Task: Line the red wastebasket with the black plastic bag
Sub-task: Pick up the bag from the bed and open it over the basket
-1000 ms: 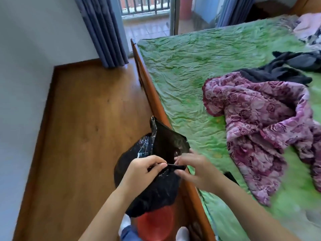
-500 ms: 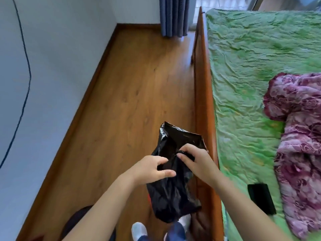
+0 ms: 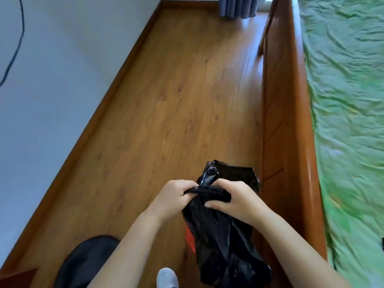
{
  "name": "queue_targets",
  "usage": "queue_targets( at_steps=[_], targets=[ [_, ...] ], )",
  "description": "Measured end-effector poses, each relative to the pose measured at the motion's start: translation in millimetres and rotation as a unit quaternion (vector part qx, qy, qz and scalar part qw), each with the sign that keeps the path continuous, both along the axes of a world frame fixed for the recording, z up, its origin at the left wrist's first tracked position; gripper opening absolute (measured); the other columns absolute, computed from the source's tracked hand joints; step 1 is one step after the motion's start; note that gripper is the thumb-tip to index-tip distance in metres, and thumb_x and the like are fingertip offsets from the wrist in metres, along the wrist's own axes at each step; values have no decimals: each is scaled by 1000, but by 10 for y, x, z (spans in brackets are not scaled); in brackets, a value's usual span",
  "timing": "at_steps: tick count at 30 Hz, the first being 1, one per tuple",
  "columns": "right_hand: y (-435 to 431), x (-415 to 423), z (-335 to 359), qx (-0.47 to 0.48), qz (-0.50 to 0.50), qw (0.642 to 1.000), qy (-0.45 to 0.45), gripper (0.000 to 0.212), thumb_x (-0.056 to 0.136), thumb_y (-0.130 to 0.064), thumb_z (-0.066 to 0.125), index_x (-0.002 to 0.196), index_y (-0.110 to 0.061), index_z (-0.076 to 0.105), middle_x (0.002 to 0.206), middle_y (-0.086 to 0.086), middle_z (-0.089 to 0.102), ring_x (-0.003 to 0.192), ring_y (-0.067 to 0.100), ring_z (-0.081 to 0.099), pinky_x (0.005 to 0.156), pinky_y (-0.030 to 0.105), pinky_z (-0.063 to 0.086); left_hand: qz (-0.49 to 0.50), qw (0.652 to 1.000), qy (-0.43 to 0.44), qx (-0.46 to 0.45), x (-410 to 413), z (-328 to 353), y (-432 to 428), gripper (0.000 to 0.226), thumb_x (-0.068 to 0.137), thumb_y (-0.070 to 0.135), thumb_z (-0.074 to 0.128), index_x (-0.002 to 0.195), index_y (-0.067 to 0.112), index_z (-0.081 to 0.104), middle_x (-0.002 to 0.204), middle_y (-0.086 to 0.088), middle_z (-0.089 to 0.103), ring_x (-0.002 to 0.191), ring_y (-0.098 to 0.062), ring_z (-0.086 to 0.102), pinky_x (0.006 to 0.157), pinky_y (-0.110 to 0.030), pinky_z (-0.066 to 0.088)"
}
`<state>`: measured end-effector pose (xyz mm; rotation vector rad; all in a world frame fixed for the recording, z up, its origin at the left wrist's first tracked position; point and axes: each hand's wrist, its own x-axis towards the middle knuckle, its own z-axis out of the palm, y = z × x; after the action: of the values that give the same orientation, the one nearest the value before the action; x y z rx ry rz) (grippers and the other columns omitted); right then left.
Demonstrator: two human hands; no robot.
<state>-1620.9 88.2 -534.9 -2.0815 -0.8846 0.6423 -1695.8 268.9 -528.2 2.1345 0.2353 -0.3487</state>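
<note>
**Bag bunched in both hands over the basket**

Both hands clench the crumpled black plastic bag [image 3: 224, 246]. The left hand [image 3: 176, 198] and right hand [image 3: 232, 199] grip its gathered upper part side by side. The bag hangs above the red plastic wastebasket [image 3: 190, 239], its long axis running down toward it, and hides all but a red sliver. The wastebasket's inside is hidden. The bag probably needs spreading open before it goes in, and both hands are equally near. The wooden bed frame [image 3: 280, 121] stands just right of the wastebasket.
</note>
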Motion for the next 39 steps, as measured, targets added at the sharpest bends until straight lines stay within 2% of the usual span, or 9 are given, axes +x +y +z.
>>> queue_targets(
  at_steps=[4,8,15,21,24,27,29,33,39],
  targets=[
    [-11,76,-490,13,1,998,-69,13,79,-26,68,82,-15,61,77,-4,66,73,11,60,65,32,49,55,992,-115,19,14,-418,35,24,80,-5,60,92,13,71,89,-1,69,87,-9,60,77,-19,45],
    [106,196,-903,69,-20,993,-91,11,81,-20,66,78,-10,61,73,-2,64,70,13,59,65,38,49,67,978,-197,-3,101,-873,71,25,81,-5,61,93,15,71,91,9,70,87,2,61,75,-10,43],
    [301,300,-1431,117,-8,989,-86,12,80,-11,67,91,-15,67,81,-12,66,79,2,60,72,29,49,40,964,-262,9,261,-1512,225,22,85,11,59,91,30,69,90,21,70,84,1,64,70,-12,45],
    [191,349,-1550,127,12,984,-124,11,80,-18,68,75,-10,63,67,1,63,66,17,58,64,37,50,62,944,-316,76,188,-1696,286,26,78,15,57,89,36,67,90,25,68,85,0,64,69,-24,51],
    [143,294,-1463,145,5,985,-88,22,78,-19,71,64,-31,58,58,-15,58,59,4,53,59,21,44,90,929,-346,94,42,-1691,240,27,77,13,59,88,36,69,90,28,67,83,2,64,66,-20,51],
    [131,212,-1355,120,25,991,-48,24,76,-22,72,57,-27,58,52,-17,52,52,0,46,51,14,36,92,921,-366,98,-141,-1642,154,20,79,17,60,85,33,69,86,31,66,79,6,63,62,-6,43],
    [121,143,-1298,91,43,995,-8,20,72,-31,73,65,-15,64,53,-12,49,49,3,42,46,17,33,90,920,-366,110,-290,-1634,101,15,79,23,58,85,30,69,84,26,67,77,6,62,62,-5,41],
    [7,-168,-1375,120,39,990,55,52,56,-59,73,71,-10,65,58,-1,50,54,10,45,50,26,33,99,915,-366,137,-600,-1758,-55,13,81,17,58,84,19,71,82,27,62,77,11,58,65,-6,38],
    [-116,-612,-1898,144,-41,986,69,54,73,-65,56,61,-13,57,55,0,43,52,11,40,52,32,32,26,927,-340,158,-939,-2078,-97,25,83,32,54,83,12,69,76,9,65,72,-9,58,67,-20,42]
  ],
)
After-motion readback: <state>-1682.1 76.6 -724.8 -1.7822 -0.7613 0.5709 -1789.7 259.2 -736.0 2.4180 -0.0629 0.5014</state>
